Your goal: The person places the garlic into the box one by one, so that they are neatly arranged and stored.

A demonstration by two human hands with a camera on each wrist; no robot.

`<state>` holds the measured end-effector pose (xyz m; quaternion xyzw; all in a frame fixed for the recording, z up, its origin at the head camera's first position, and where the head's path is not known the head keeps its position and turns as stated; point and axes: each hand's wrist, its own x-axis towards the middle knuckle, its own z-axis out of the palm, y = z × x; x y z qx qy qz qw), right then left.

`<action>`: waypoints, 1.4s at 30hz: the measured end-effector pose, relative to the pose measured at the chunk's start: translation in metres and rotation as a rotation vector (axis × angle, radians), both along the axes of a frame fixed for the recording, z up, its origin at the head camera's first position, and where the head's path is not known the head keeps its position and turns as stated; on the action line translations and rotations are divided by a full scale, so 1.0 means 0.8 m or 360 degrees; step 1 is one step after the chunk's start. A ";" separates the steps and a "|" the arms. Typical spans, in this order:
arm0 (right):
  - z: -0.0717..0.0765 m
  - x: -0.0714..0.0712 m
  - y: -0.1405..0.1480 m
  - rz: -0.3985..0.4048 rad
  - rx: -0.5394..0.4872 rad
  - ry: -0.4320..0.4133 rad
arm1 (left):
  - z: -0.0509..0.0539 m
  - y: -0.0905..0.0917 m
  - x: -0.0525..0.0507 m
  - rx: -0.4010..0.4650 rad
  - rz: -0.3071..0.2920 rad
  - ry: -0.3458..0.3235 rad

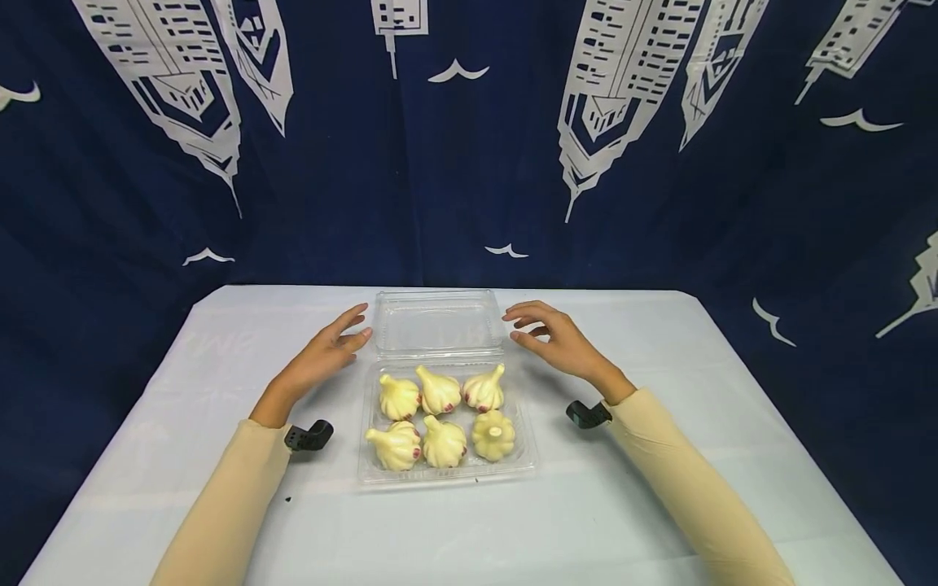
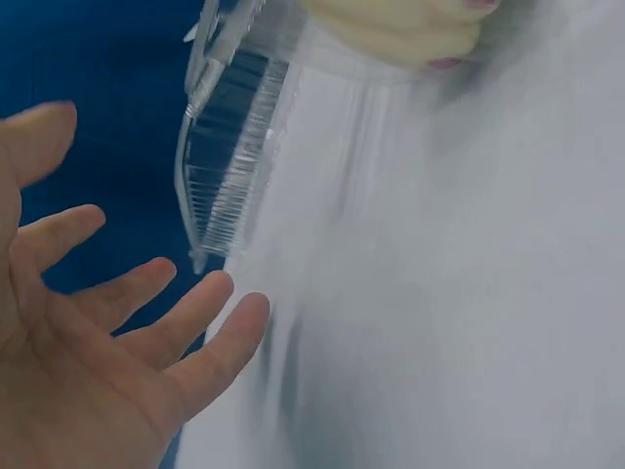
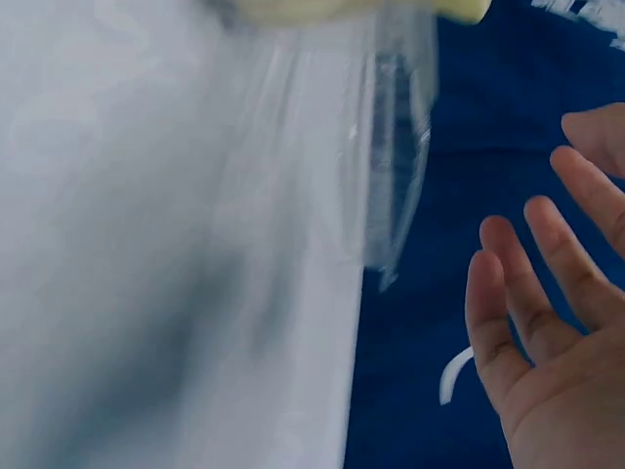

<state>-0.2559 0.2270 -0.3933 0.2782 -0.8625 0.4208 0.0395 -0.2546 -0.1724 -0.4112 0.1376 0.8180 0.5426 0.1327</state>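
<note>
A clear plastic clamshell box [image 1: 447, 478] lies unfolded on the table, its lid [image 1: 440, 324] tipped back on the far side. Several garlic bulbs [image 1: 444, 442] sit in the near half in two rows; the front right one [image 1: 493, 435] stands stem up. Just left of the lid, my left hand [image 1: 327, 356] hovers with fingers spread and nothing in it. My right hand [image 1: 557, 338] is on the lid's other side, fingers relaxed and slightly bent, holding nothing. In both wrist views the fingers stand apart from the lid edge [image 2: 220, 186].
A white-covered table [image 1: 586, 521] carries the box. Behind it hangs a dark blue curtain [image 1: 440, 187] with white building prints. A small dark speck [image 1: 288, 499] lies left of the box. Each wrist wears a black camera [image 1: 309, 436].
</note>
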 end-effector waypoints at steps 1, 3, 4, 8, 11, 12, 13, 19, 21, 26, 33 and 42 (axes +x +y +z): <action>-0.001 -0.005 0.000 -0.0048 -0.0002 -0.0044 | -0.001 0.001 -0.005 0.0024 0.0030 -0.0026; -0.004 -0.014 -0.001 -0.0152 -0.0012 -0.0148 | -0.004 0.003 -0.013 0.0058 0.0081 -0.0056; -0.005 -0.018 -0.002 -0.0195 -0.0025 -0.0196 | -0.006 0.004 -0.017 0.0072 0.0100 -0.0065; -0.012 -0.033 -0.005 -0.0286 -0.0104 -0.0426 | -0.015 0.007 -0.027 0.0157 0.0129 -0.0121; -0.019 -0.039 -0.009 -0.0248 -0.0164 -0.0572 | -0.019 0.008 -0.028 0.0217 0.0100 -0.0152; -0.017 -0.038 -0.012 -0.0235 -0.0174 -0.0612 | -0.020 0.009 -0.027 0.0222 0.0080 -0.0157; -0.020 -0.038 -0.014 -0.0223 -0.0178 -0.0645 | -0.022 0.009 -0.026 0.0222 0.0054 -0.0158; -0.035 -0.039 -0.021 -0.0196 -0.0181 -0.0716 | -0.028 0.010 -0.021 0.0152 -0.0046 -0.0142; -0.037 -0.039 -0.023 -0.0186 -0.0180 -0.0739 | -0.028 0.010 -0.020 0.0124 -0.0051 -0.0139; -0.039 -0.037 -0.024 -0.0209 -0.0219 -0.0821 | -0.030 0.012 -0.020 0.0091 -0.0033 -0.0140; -0.034 -0.035 -0.022 -0.0246 -0.0189 -0.0729 | -0.028 0.015 -0.023 0.0107 0.0028 -0.0084; -0.015 -0.027 -0.023 -0.0253 -0.0252 -0.0482 | -0.010 0.017 -0.015 0.0299 0.0037 0.0027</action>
